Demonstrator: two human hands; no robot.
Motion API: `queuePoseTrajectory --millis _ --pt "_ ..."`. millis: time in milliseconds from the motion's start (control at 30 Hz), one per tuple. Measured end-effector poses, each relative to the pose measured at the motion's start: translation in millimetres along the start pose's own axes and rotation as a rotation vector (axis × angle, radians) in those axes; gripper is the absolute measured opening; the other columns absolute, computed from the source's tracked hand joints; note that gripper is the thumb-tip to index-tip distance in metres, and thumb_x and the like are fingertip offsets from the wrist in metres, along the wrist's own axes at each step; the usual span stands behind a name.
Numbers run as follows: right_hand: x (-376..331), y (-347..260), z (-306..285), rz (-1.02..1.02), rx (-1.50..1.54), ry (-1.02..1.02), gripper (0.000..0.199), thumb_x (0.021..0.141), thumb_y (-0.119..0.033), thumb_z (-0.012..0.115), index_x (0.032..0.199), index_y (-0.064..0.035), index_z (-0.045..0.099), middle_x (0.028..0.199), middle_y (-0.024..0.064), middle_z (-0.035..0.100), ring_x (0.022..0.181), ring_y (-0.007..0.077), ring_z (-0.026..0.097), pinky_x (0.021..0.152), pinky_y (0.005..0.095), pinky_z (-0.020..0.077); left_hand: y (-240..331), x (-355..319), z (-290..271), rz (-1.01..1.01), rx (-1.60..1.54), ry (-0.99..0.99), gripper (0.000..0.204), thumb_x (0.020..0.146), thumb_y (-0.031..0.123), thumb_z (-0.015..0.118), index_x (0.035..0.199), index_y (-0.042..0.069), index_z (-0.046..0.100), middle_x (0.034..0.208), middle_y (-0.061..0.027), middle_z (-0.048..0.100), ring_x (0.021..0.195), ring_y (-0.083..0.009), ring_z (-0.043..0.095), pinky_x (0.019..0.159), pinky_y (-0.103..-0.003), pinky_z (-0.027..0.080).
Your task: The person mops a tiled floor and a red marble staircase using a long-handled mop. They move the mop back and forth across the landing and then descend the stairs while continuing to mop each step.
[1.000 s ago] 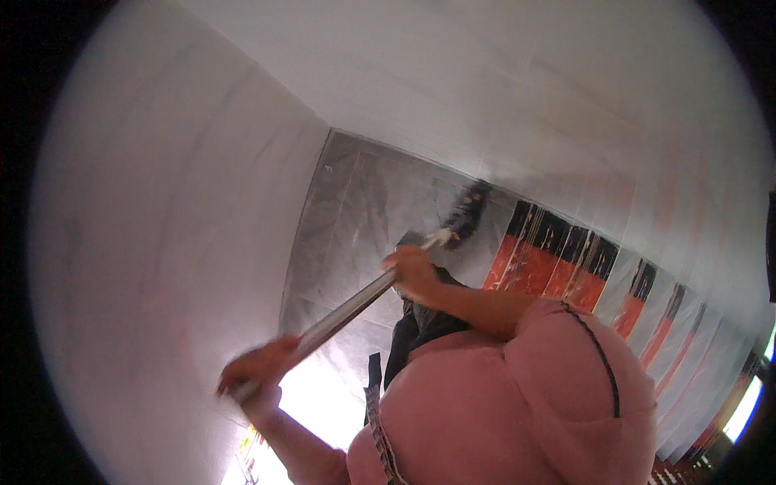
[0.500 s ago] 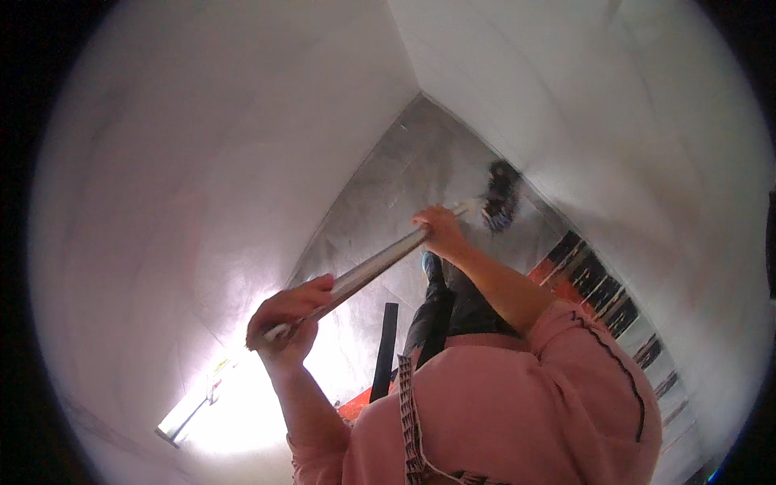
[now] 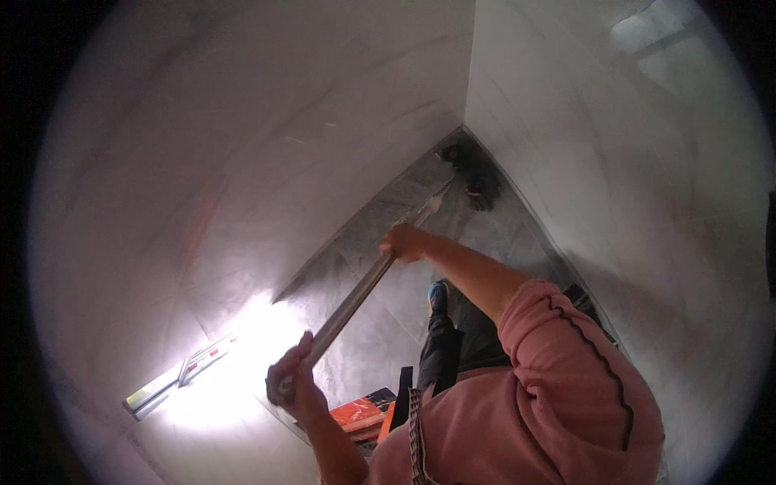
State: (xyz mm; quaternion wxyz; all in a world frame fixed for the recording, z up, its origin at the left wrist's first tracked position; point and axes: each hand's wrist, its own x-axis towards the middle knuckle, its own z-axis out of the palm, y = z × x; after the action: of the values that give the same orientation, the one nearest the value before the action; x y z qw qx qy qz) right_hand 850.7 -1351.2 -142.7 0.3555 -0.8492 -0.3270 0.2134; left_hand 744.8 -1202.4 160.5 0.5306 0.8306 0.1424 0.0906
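Note:
A mop with a dark, shaggy head (image 3: 477, 182) lies across in front of me. Its long pale metal handle (image 3: 353, 303) slants from lower left up to the head, which rests on the grey floor close to the corner of two walls. My left hand (image 3: 295, 384) is closed round the handle's near end. Further along the shaft, my right hand (image 3: 404, 242) grips it with the fingers wrapped round. Past the right hand is a pale joint (image 3: 434, 204) on the handle. Blur hides the exact shape of the mop head.
Pale walls rise on the left (image 3: 242, 162) and right (image 3: 614, 202). Orange-and-black flat pieces (image 3: 360, 414) lie near my left forearm. At the far left is a long metallic strip (image 3: 153, 390) beside a bright glare. My shoe (image 3: 437, 297) stands on the floor.
The mop head has moved left and deeper into the corner. Both hands keep hold of the handle, now at a steeper slant. My view has shifted, showing more of the orange pieces.

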Motion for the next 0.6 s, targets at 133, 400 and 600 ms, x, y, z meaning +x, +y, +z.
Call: queuePoseTrajectory --millis 133,400,600 --pt "19 -35 7 -0.148 0.139 0.105 0.012 0.064 -0.013 0.059 0.075 -0.0113 0.058 0.074 0.0067 0.057 0.075 0.0283 0.055 0.064 0.0418 0.0422 24 -13 -21 0.073 0.007 0.126 0.016 0.065 -0.012 0.051 0.078 -0.002 0.051 0.079 -0.0193 0.059 0.083 -0.0327 0.059 0.076 -0.041 0.048" --pt "-8 -91 -37 -0.049 0.219 0.262 0.012 0.06 -0.011 0.06 0.071 -0.0108 0.056 0.071 0.0076 0.056 0.075 0.0267 0.055 0.063 0.0405 0.0424 48 4 -65 0.395 0.01 0.01 0.028 0.077 0.025 0.059 0.069 0.001 0.048 0.061 -0.0132 0.053 0.061 -0.0302 0.058 0.061 -0.052 0.05" --pt "-3 24 -33 0.099 0.219 0.207 0.01 0.068 -0.015 0.056 0.076 -0.0099 0.059 0.076 0.0118 0.058 0.075 0.0287 0.057 0.066 0.0437 0.0435 -20 26 0 0.106 0.076 -0.113 0.012 0.081 0.016 0.052 0.08 0.004 0.052 0.083 -0.0156 0.06 0.09 -0.0318 0.056 0.083 -0.042 0.041"
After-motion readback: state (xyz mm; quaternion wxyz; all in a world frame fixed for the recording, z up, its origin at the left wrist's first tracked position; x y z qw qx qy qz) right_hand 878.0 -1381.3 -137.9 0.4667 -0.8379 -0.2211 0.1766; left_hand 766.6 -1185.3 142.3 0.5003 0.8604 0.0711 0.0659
